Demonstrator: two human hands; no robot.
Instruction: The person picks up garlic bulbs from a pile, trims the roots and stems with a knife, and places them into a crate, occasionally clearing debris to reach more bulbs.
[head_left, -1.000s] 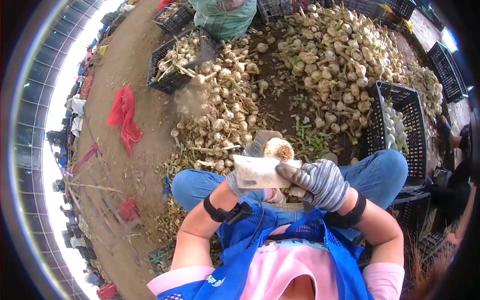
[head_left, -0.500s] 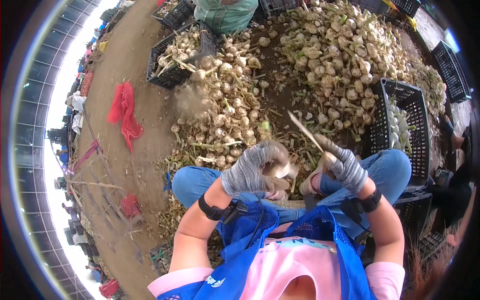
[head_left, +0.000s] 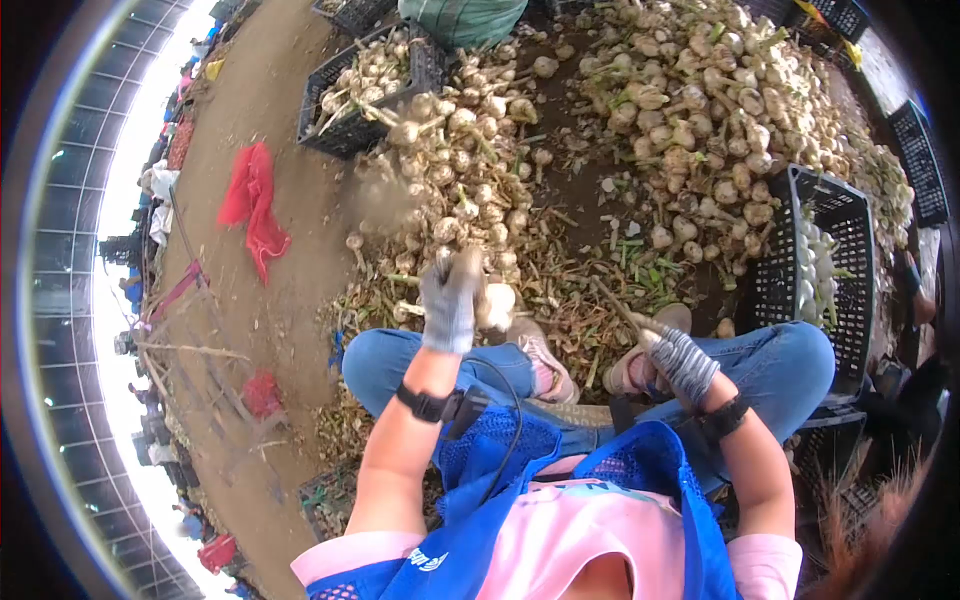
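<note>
My left hand (head_left: 449, 305) is grasping 1 garlic bulb (head_left: 497, 303) by the pile (head_left: 455, 190); my right hand (head_left: 680, 358) is gripping a knife (head_left: 615, 305).

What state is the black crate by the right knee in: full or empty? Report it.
Partly filled: the black crate holds trimmed white garlic bulbs along the middle, with bare mesh wall above them.

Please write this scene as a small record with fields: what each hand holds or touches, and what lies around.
left hand: gloved, stretched forward, grip on a garlic bulb at the edge of the pile
right hand: gloved, grip on a knife, blade pointing up and left
right crate: black, holds pale trimmed bulbs
far crate: black, holds garlic
ground: green stalk scraps, red net bag
</note>
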